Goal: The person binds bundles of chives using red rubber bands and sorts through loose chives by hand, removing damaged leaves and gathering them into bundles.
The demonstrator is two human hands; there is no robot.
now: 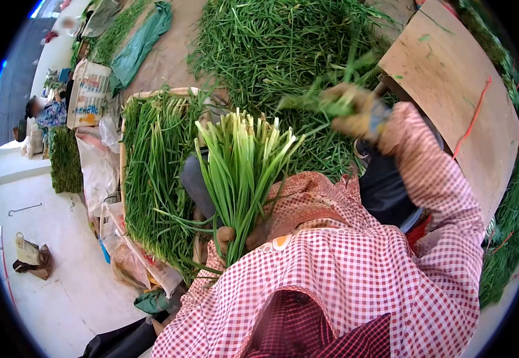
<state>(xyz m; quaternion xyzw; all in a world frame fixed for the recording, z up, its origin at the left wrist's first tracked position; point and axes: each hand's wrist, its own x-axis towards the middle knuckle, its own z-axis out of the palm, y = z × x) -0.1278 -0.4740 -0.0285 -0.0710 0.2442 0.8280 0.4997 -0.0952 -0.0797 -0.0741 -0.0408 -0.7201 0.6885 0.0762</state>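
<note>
Gathered close to my chest is a bundle of green stalks (235, 161), its pale cut ends pointing away from me. My left hand (226, 234) is closed round the lower, leafy part of it. My right hand (355, 113), in a yellowish glove and blurred by motion, is raised to the right of the bundle. Loose green leaves (322, 101) stick out from its fingers. Beyond both hands spreads a large heap of green stalks (283, 48).
Left of the bundle stands a crate (123, 161) full of stalks. A brown board (456, 77) lies at the right, with a red string (474, 119). A green plastic sheet (143, 45) and a printed bag (89, 89) are at the upper left. Another person (47, 113) is farther off.
</note>
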